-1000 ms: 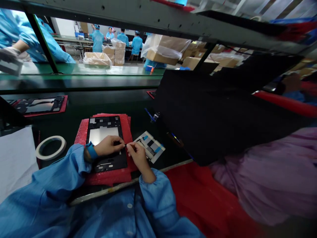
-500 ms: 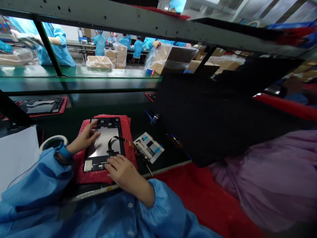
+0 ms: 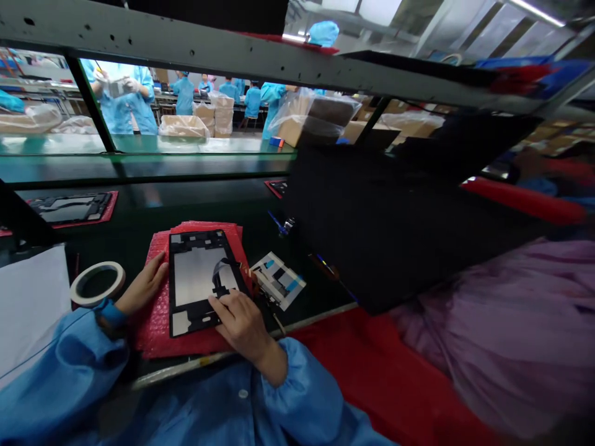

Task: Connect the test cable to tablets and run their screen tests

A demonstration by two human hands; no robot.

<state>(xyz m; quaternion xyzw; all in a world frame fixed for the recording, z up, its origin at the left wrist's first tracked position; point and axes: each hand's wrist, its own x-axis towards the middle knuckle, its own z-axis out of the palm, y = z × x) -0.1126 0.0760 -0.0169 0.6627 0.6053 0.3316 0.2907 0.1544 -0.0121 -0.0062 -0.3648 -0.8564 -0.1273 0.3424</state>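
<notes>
Far cardboard box (image 3: 183,126) plastic-lined, contents hidden. Left hand (image 3: 142,286) flat, fingers spread on red bubble wrap (image 3: 155,328); right hand (image 3: 242,325) grip apart, fingers resting on black tablet frame (image 3: 190,323).

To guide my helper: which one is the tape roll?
Find the red bubble-wrap pad on the dark workbench. Just left of it, by the left hand, lies a flat white tape roll, the only ring-shaped thing there.

Part of the black tablet frame (image 3: 198,275) — covered by the right hand (image 3: 242,325); small orange-and-black bits (image 3: 248,272) at its edge, too small to tell; far co-worker's held object (image 3: 116,88) — blurred, unreadable.
</notes>
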